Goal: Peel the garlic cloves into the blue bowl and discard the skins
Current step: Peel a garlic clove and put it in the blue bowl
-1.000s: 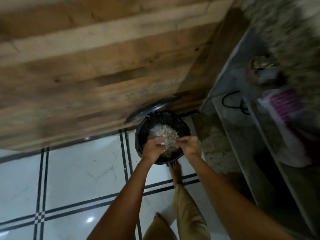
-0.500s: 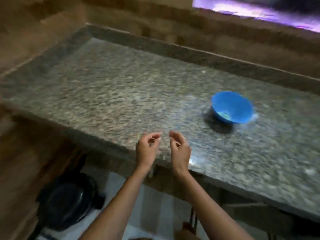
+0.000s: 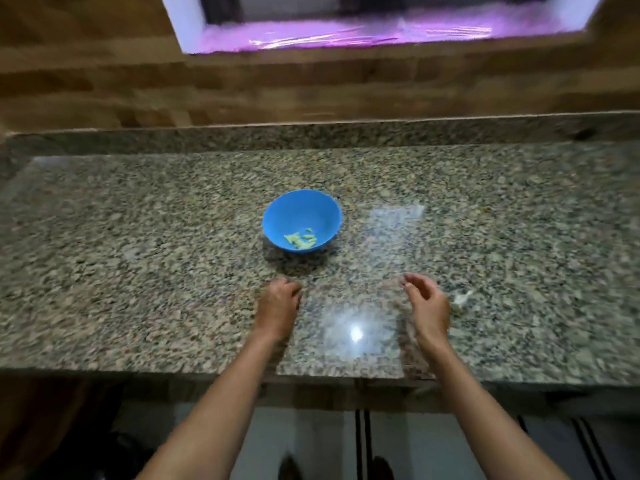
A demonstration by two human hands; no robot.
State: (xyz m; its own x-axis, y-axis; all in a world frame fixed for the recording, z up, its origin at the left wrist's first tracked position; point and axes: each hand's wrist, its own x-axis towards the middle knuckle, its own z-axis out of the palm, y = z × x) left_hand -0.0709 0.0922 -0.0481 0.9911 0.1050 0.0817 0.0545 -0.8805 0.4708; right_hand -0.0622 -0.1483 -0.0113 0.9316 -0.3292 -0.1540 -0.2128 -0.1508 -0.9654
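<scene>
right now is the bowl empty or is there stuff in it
Not empty: the bowl stands upright on the counter with a few pale cloves lying at its bottom; the rest inside is bare blue.

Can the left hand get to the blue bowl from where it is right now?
Probably yes. The blue bowl stands on the counter just beyond the left hand, with only bare stone between them, and that hand seems to hold nothing.

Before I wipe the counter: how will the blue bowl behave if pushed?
The blue bowl looks plastic and holds few cloves, so probably light. On the glossy granite counter it should slide easily. Its narrow base may let it tip if pushed at the rim.
</scene>
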